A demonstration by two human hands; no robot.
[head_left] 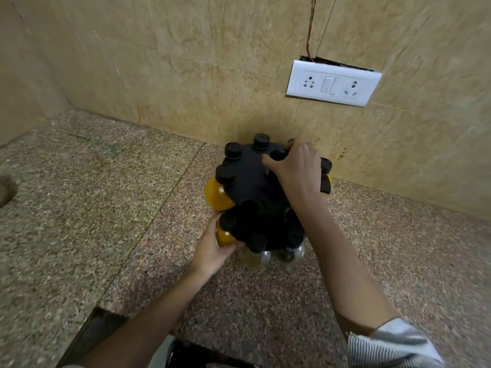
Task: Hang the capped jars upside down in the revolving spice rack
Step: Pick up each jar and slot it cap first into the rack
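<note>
The left hand's [212, 251] fingers wrap the underside of a yellow jar [225, 238], thumb up its left side. The jar hangs upside down at the near-left edge of the rack's [249, 181] lower tier, its black cap [228, 220] sitting just above the thumb.

The right hand [296, 166] lies on the top disc. Its fingers curl round the far jar [279, 154] at the disc's far-right rim, where a sliver of orange shows above the knuckles; the thumb stretches left across the disc. How tight the grip is cannot be told.

More caps ring both tiers. A second yellow jar [216, 195] hangs under the upper tier's left side, and clear jars [256, 258] hang along the near edge below.

The rack stands on a speckled counter [106, 208], close to the tiled wall [186, 62]. A white socket plate [333, 83] is on the wall up and to the right, with wires [310, 27] running up from it. A striped sleeve [393, 343] covers the right upper arm.
</note>
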